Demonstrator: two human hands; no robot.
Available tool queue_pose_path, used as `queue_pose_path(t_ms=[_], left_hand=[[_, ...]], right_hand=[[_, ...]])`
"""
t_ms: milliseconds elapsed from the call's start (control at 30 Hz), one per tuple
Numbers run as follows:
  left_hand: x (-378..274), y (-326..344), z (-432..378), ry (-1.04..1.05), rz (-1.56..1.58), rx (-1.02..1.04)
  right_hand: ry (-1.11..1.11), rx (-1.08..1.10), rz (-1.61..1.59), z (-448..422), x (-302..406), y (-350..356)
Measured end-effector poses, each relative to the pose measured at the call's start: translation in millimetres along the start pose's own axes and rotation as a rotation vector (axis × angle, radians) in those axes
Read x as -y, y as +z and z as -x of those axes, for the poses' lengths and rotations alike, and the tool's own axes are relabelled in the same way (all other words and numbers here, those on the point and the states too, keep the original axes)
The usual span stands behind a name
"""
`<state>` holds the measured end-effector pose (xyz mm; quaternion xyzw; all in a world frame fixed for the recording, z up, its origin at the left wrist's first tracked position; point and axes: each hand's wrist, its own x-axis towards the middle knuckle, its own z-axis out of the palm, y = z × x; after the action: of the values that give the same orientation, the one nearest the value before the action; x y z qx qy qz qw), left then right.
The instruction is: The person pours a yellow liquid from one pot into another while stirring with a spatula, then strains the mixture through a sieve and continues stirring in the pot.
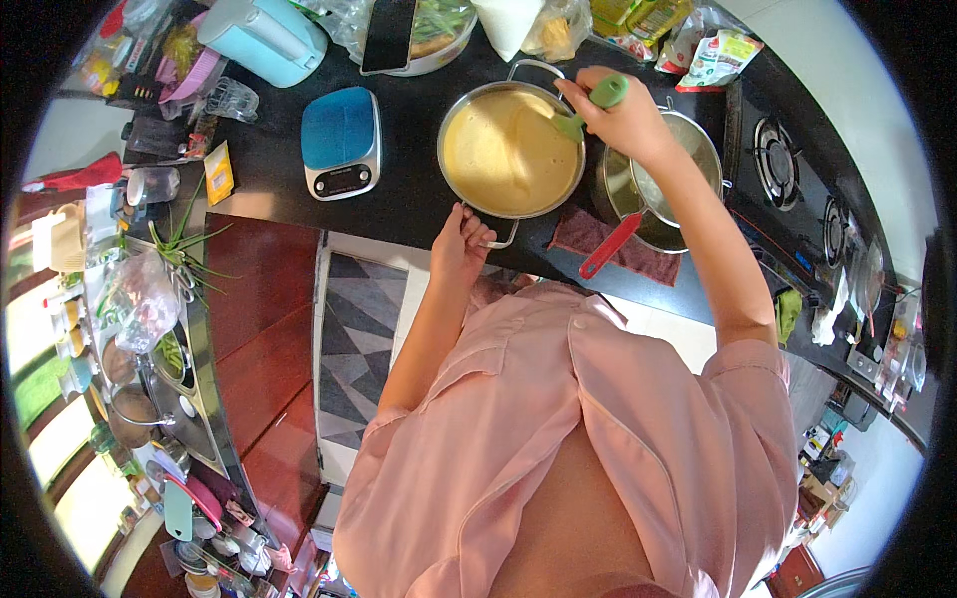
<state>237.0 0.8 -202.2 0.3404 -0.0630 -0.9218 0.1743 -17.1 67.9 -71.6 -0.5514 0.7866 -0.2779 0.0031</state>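
A steel pot (445, 179) stands on the black counter, filled with a smooth pale-yellow liquid (493, 157). My left hand (462, 241) grips the pot's near loop handle. Above the pot's right rim, my right hand (624, 112) holds a green utensil (572, 125), probably a spatula, whose lower end reaches into the liquid at the right side. Just right of it sits a second pot (617, 190) with a mesh strainer (673, 176) resting across its top. The strainer's red handle (609, 247) points toward me over a brown cloth (654, 258).
Left of the pot lies a kitchen scale (342, 142) with a blue top. Behind are a light-blue pitcher (265, 37), a dark phone (389, 34) leaning on a bowl of greens (441, 30), and a bagged item (557, 30). A gas stove (777, 164) is at right, a sink (187, 418) at left.
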Motion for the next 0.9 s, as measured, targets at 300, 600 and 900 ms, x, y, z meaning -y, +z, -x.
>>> queue_pose_path(t_ms=[300, 600, 900], left_hand=[[7.9, 11.2, 5.5, 0.025, 0.06, -0.092], [4.4, 7.7, 4.0, -0.02, 0.018, -0.086], [-5.1, 10.0, 2.6, -0.027, -0.048, -0.04]], right_hand=[[0.816, -0.146, -0.523, 62.1, 45.9, 17.0], [0.905, -0.353, -0.991, 48.6, 42.3, 27.7], [0.398, -0.161, -0.379, -31.7, 6.2, 24.3]])
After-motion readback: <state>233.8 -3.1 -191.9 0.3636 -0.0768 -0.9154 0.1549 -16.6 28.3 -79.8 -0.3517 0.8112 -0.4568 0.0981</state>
